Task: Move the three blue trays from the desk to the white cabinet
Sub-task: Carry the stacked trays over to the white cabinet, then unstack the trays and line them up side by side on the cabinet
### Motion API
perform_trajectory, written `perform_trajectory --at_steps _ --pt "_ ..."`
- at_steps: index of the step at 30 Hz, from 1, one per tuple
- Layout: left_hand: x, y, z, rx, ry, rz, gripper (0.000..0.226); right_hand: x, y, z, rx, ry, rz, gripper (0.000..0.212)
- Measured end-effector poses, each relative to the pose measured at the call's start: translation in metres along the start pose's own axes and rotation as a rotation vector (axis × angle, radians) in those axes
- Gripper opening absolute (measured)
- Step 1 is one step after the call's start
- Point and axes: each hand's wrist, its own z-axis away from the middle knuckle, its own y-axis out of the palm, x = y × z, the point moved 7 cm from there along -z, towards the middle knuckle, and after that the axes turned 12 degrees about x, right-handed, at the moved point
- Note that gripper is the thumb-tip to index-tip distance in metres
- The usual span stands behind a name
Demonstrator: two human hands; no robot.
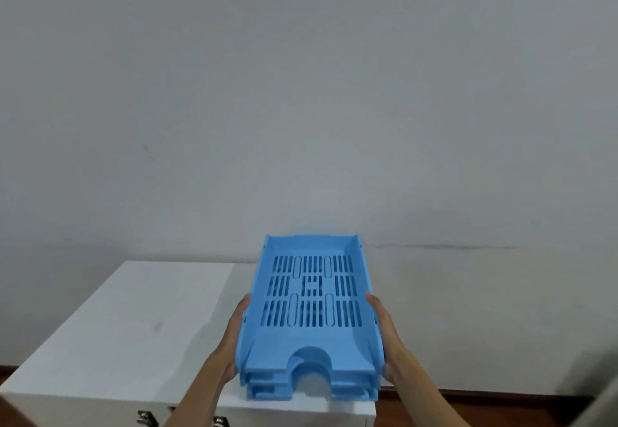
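Observation:
A stack of three light-blue slotted letter trays [309, 346] is held over the right part of the white cabinet's top [133, 326]. My left hand [234, 336] grips the stack's left side wall. On the opposite wall, my right hand [384, 336] grips the right side. The trays are nested, with a curved cut-out at the front edge facing me. I cannot tell whether the stack's bottom touches the cabinet top or hovers just above it.
A plain grey-white wall [301, 92] stands right behind the cabinet. Metal handles [145, 418] show on the cabinet's front at the bottom edge. A dark wooden floor strip [485, 400] runs to the right of the cabinet.

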Motion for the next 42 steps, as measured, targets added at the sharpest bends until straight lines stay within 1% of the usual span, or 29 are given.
perform_trajectory --at_steps 7,10,13,17,23,29,33,35,37,38,42 --pt "-0.009 -0.008 -0.012 0.047 0.004 -0.005 0.07 -0.002 0.007 -0.006 -0.009 -0.009 -0.02 0.073" --pt "-0.014 -0.019 -0.018 0.066 -0.029 -0.022 0.072 -0.001 0.014 -0.008 -0.036 -0.004 -0.037 0.07" --pt "-0.012 -0.027 -0.02 0.054 -0.052 -0.058 0.071 -0.001 0.018 -0.006 -0.014 -0.015 -0.05 0.071" --pt "-0.014 -0.025 -0.016 0.05 -0.057 -0.073 0.07 -0.004 0.02 -0.004 -0.002 -0.022 -0.066 0.064" --pt "-0.018 -0.025 -0.013 0.038 -0.052 -0.095 0.07 -0.006 0.02 -0.003 -0.016 0.015 -0.028 0.069" --pt "-0.023 -0.024 -0.012 0.012 -0.05 -0.121 0.07 0.001 0.022 -0.008 0.025 0.021 -0.015 0.069" --pt "-0.026 -0.025 -0.004 -0.059 -0.072 -0.239 0.07 0.008 0.014 -0.005 -0.026 0.099 0.116 0.074" --pt "-0.035 -0.029 0.003 -0.155 -0.053 -0.359 0.066 0.016 0.01 -0.003 -0.095 0.103 0.199 0.067" --pt "-0.048 -0.032 0.008 -0.279 0.003 -0.471 0.056 0.031 0.008 0.0 -0.212 0.06 0.311 0.052" --pt "-0.053 -0.031 0.01 -0.325 0.026 -0.505 0.05 0.037 0.012 0.0 -0.249 0.04 0.368 0.052" --pt "-0.061 -0.01 0.016 -0.353 0.043 -0.527 0.035 0.047 0.039 0.004 -0.246 -0.006 0.518 0.042"
